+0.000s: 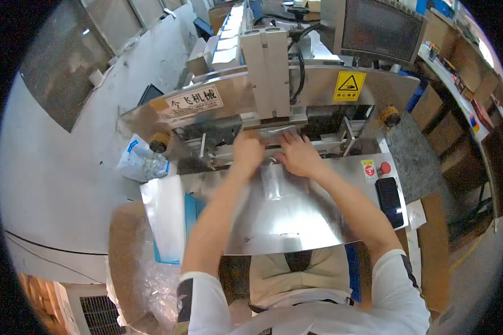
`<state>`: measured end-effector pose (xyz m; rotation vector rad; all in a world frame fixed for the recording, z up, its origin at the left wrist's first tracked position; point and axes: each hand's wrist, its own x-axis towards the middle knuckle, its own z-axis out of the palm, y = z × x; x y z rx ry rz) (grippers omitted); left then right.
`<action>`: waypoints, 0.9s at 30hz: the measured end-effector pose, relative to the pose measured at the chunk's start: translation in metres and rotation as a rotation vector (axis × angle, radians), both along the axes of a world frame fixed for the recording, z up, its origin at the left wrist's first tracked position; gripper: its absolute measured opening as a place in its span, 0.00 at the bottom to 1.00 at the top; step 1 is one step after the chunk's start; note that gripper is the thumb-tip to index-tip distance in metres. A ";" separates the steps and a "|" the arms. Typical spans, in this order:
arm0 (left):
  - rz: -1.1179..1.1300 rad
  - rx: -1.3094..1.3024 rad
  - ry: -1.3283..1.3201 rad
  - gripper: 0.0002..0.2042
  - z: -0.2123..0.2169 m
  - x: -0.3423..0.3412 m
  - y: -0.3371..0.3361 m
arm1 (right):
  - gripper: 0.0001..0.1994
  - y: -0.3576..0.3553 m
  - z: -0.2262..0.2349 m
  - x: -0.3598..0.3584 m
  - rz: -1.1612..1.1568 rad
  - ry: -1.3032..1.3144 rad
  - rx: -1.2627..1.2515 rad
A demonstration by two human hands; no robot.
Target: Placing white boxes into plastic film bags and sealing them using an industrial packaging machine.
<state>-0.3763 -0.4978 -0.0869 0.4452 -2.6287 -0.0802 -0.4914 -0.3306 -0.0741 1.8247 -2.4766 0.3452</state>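
Note:
A clear plastic bag [273,183] lies across the front of a steel machine, its far edge in the slot under the pressing bar [275,121]. My left hand [248,149] is at the left side of that edge, its fingers curled in on the plastic and slightly blurred. On the right side, my right hand [299,155] grips the bag with its thumb toward me and its fingers reaching over the edge. Both hands are close together just below the bar. Their fingertips are partly lost against the shiny plastic and metal.
A red button [385,167] and a black phone [389,202] are on the machine's right side. White sheets [165,215] overlie a blue sheet at the left, near a plastic packet [142,159]. Cardboard boxes stand below both sides. A monitor [381,30] rises behind.

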 end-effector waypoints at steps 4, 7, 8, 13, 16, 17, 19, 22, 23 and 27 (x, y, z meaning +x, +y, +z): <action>0.030 0.247 -0.253 0.28 -0.004 0.079 0.158 | 0.28 0.004 -0.007 -0.010 -0.048 0.083 -0.102; 0.078 0.216 -0.012 0.26 -0.036 0.135 0.202 | 0.30 -0.003 0.006 0.006 -0.049 0.025 -0.037; 0.096 0.231 0.010 0.28 -0.037 0.142 0.201 | 0.31 -0.005 0.010 0.008 -0.052 -0.013 0.005; 0.084 0.224 0.064 0.33 -0.031 0.138 0.206 | 0.31 -0.002 0.014 0.015 -0.087 -0.019 -0.021; 0.090 0.241 0.057 0.33 -0.031 0.140 0.208 | 0.31 0.002 0.011 0.022 -0.111 -0.012 -0.031; 0.099 0.245 0.050 0.33 -0.029 0.138 0.207 | 0.30 0.001 0.015 0.023 -0.112 -0.012 -0.003; 0.101 0.241 0.030 0.33 -0.030 0.140 0.208 | 0.29 0.000 0.022 0.023 -0.112 -0.009 0.020; 0.107 0.241 0.012 0.32 -0.029 0.139 0.211 | 0.28 0.004 0.025 0.020 -0.128 0.003 -0.055; 0.112 0.241 0.019 0.32 -0.028 0.140 0.212 | 0.28 0.005 0.031 0.019 -0.112 -0.020 -0.079; 0.112 0.235 0.034 0.32 -0.035 0.141 0.212 | 0.25 0.001 0.034 0.011 -0.096 0.031 -0.146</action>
